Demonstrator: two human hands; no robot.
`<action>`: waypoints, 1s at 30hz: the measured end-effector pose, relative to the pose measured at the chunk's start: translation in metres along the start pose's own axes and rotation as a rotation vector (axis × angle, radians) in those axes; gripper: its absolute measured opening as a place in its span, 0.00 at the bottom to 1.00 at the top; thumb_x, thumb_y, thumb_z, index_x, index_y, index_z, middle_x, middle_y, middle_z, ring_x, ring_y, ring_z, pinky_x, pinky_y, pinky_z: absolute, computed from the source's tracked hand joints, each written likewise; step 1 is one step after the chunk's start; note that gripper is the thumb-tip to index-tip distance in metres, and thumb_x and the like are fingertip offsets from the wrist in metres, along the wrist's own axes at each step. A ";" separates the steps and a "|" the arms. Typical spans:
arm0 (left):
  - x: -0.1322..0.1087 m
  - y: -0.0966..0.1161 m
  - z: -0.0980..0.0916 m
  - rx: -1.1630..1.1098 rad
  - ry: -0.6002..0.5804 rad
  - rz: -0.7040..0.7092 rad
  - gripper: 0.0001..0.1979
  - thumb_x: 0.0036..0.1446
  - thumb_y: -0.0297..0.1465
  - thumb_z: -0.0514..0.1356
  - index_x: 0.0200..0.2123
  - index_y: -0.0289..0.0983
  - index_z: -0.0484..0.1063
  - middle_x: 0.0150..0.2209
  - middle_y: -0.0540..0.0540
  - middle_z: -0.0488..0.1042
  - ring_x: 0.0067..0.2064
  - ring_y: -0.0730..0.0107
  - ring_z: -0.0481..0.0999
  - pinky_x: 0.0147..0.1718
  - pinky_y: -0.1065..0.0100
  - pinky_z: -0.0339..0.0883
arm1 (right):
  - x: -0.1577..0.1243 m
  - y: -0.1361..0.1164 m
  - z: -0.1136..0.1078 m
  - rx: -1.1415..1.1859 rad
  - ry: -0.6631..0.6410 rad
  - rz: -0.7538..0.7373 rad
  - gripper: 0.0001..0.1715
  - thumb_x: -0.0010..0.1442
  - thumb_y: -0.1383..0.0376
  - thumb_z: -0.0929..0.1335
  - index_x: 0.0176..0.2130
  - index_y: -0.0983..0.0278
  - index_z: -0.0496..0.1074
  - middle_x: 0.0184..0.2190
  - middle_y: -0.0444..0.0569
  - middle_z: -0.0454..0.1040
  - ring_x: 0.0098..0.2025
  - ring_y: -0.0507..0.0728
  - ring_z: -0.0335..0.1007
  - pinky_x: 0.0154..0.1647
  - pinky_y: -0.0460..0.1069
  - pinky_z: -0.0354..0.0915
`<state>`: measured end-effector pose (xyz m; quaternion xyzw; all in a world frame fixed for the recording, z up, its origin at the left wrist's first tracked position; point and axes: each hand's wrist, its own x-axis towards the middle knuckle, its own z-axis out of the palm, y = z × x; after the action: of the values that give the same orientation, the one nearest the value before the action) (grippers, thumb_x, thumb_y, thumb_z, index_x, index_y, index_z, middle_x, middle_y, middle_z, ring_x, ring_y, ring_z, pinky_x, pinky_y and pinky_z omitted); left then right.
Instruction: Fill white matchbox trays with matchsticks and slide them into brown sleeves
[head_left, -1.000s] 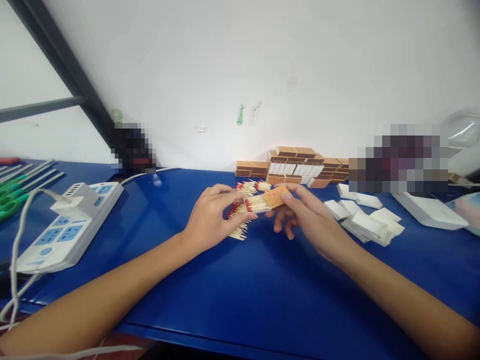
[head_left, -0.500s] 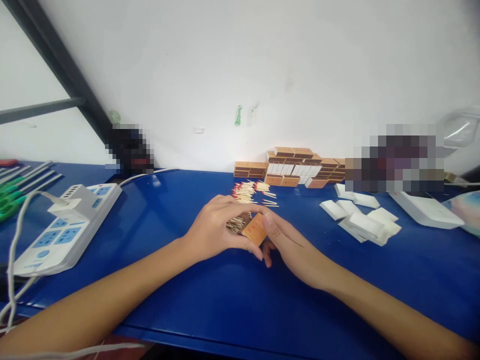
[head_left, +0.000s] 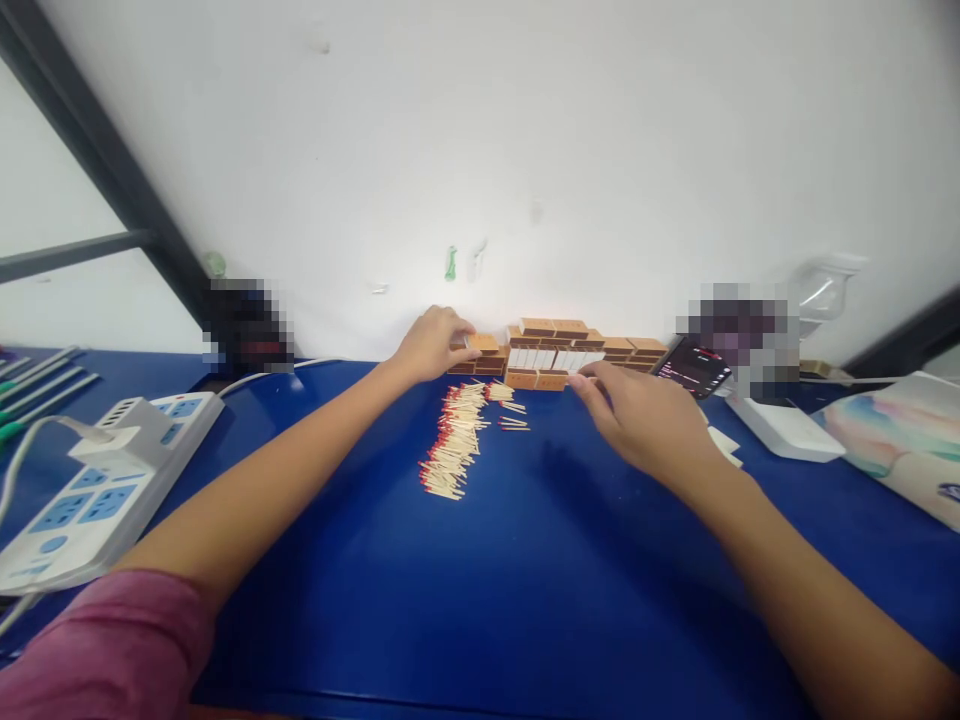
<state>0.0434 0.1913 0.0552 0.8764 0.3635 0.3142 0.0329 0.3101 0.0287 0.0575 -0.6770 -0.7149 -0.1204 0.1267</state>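
Head view, left hand (head_left: pixel 435 345): thumb and forefinger clamped on the left end of a matchbox (head_left: pixel 486 342), with little room between them; the other fingers are mostly hidden behind.
Loose matches (head_left: pixel 454 440): a long pile on the blue table (head_left: pixel 480 580) just in front of the boxes, red heads mainly to the left, pale sticks pointing right.
Matchbox look: orange top, darker strip along the front side, white showing at the left end beside the fingers.
Matchbox place: on top of the low left row of boxes, near the wall.
Matchbox axis: flat, long axis running roughly left to right, along the row beneath.
Box stack (head_left: pixel 555 358): orange and brown boxes, a middle band of white ends facing front.
Right hand (head_left: pixel 645 415): thumb and forefinger slightly apart in front of the stack; whether they touch a box cannot be told.
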 end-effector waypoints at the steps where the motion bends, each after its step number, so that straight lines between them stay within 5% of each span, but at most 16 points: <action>1: 0.007 -0.004 0.007 -0.001 -0.003 0.003 0.14 0.53 0.36 0.73 0.42 0.38 0.82 0.40 0.42 0.83 0.47 0.54 0.78 0.50 0.54 0.71 | 0.003 0.009 -0.002 -0.047 -0.010 0.019 0.28 0.76 0.51 0.55 0.47 0.63 0.76 0.40 0.58 0.83 0.39 0.69 0.80 0.33 0.55 0.60; 7: 0.005 -0.004 0.028 0.003 0.047 -0.008 0.14 0.56 0.39 0.71 0.42 0.37 0.81 0.36 0.42 0.83 0.37 0.61 0.78 0.40 0.58 0.71 | 0.009 0.063 -0.015 -0.090 -0.097 0.142 0.25 0.73 0.49 0.61 0.42 0.64 0.77 0.35 0.62 0.81 0.35 0.66 0.75 0.32 0.55 0.55; 12: -0.032 0.020 0.001 0.058 0.074 0.058 0.09 0.61 0.37 0.66 0.42 0.40 0.80 0.38 0.43 0.83 0.40 0.59 0.77 0.43 0.56 0.70 | 0.010 0.082 -0.001 -0.006 -0.380 0.096 0.26 0.61 0.43 0.71 0.30 0.62 0.76 0.31 0.58 0.80 0.31 0.62 0.72 0.30 0.55 0.58; 15: -0.068 0.045 -0.019 0.055 0.009 0.130 0.10 0.63 0.37 0.65 0.44 0.40 0.80 0.38 0.45 0.83 0.41 0.59 0.78 0.44 0.57 0.70 | 0.013 0.080 0.014 0.014 -0.439 0.011 0.19 0.59 0.50 0.72 0.27 0.61 0.76 0.30 0.57 0.80 0.29 0.61 0.73 0.29 0.54 0.59; 21: -0.131 0.080 -0.029 -0.022 -0.078 0.189 0.11 0.69 0.39 0.62 0.46 0.40 0.80 0.35 0.46 0.82 0.40 0.62 0.75 0.44 0.58 0.69 | 0.003 0.032 0.013 0.321 -0.352 -0.237 0.12 0.62 0.59 0.68 0.30 0.61 0.75 0.31 0.52 0.79 0.31 0.58 0.72 0.33 0.52 0.62; 26: -0.145 0.093 -0.014 -0.005 -0.084 0.232 0.23 0.61 0.49 0.67 0.51 0.38 0.79 0.49 0.41 0.80 0.53 0.53 0.74 0.52 0.52 0.66 | -0.028 -0.039 -0.002 0.620 -0.428 -0.505 0.07 0.64 0.62 0.69 0.33 0.60 0.75 0.32 0.47 0.77 0.33 0.56 0.70 0.35 0.51 0.62; 30: -0.150 0.098 -0.005 -0.018 -0.120 0.271 0.21 0.59 0.49 0.69 0.46 0.38 0.80 0.54 0.39 0.77 0.60 0.49 0.72 0.58 0.48 0.63 | -0.025 -0.048 0.006 0.698 -0.434 -0.479 0.10 0.66 0.58 0.69 0.36 0.60 0.76 0.30 0.45 0.75 0.32 0.55 0.68 0.34 0.51 0.62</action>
<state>0.0204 0.0201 0.0083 0.9343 0.2366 0.2659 0.0196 0.2631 0.0042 0.0433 -0.4196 -0.8585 0.2455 0.1632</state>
